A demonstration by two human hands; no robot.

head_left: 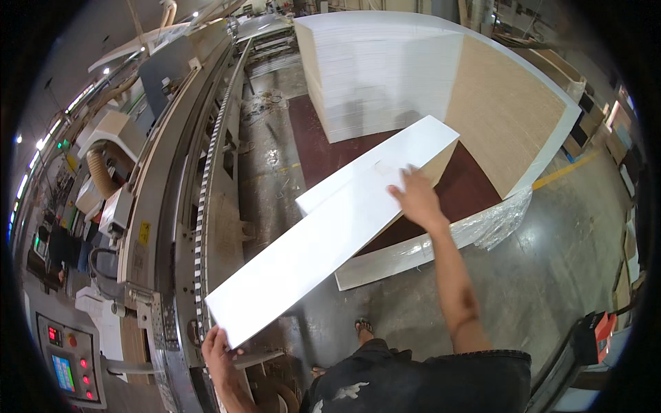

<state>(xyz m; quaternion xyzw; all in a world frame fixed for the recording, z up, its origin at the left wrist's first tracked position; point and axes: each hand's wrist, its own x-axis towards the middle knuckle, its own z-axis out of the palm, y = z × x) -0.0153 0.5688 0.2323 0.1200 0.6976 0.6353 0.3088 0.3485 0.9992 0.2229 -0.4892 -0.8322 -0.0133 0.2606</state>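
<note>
A long white panel [296, 261] slants from the machine's edge at lower left up toward the stacks. My left hand [219, 351] grips its near corner, thumb and fingers closed around the end. Over the panel's right edge, near its far part, lies my right hand [418, 198], its fingers spread and slightly blurred. The far part of the panel overlaps a short stack of white-faced boards [432, 134] with tan edges. That stack rests on a dark red base board [475, 179]. The panel hides the underside of my left hand's grip.
Tall stacks of white boards [385, 62] and tan-sided boards [509, 103] stand beyond. At left runs a long machine with a toothed conveyor track [206, 206] and a control panel [67, 368]. Plastic wrap [506, 217] hangs off a base strip. A red-and-black box [597, 337] is at lower right.
</note>
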